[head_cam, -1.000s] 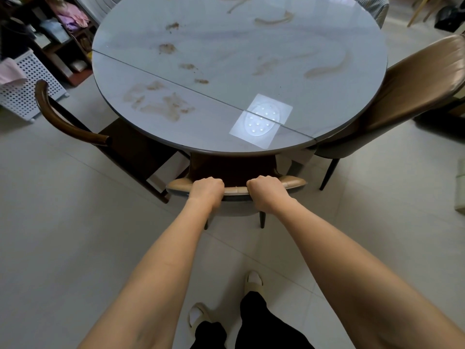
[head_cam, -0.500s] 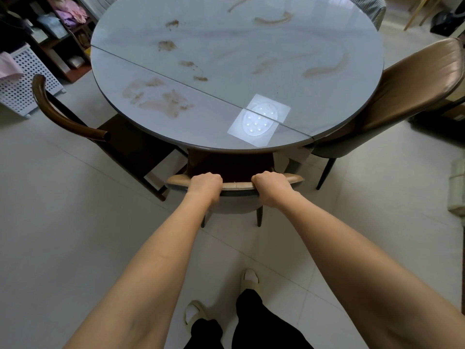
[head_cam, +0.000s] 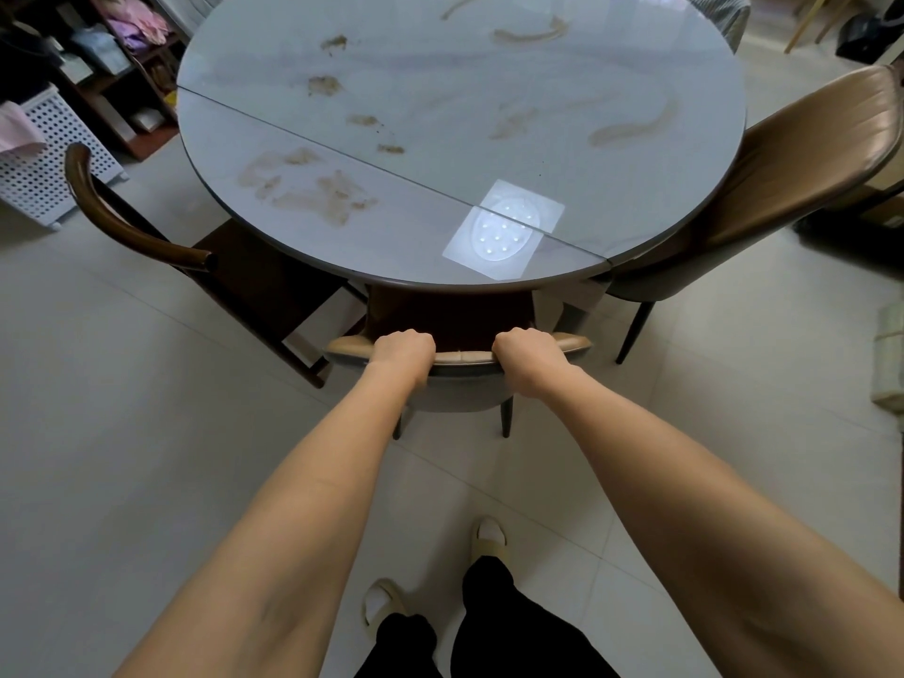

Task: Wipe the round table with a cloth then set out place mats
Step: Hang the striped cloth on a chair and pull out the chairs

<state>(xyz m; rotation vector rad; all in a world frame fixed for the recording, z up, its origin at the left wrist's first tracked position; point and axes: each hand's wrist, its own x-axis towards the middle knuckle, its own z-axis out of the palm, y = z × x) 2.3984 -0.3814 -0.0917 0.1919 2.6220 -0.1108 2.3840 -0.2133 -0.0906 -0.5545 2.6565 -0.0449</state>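
The round table (head_cam: 440, 85) has a glossy pale top with a seam across it and several brown smears (head_cam: 313, 188) and streaks. A tan chair (head_cam: 462, 357) is tucked under the near edge. My left hand (head_cam: 403, 347) and my right hand (head_cam: 526, 349) both grip the top rail of its backrest, a hand's width apart. No cloth or place mats are in view.
A dark wooden chair (head_cam: 127, 222) stands at the table's left and a tan padded chair (head_cam: 787, 163) at its right. A white perforated basket (head_cam: 44, 154) and cluttered shelves (head_cam: 112, 56) are at far left. My feet in slippers (head_cam: 484, 535) stand on pale floor tiles.
The near chair has slid a little farther under the table with both hands still on its backrest.
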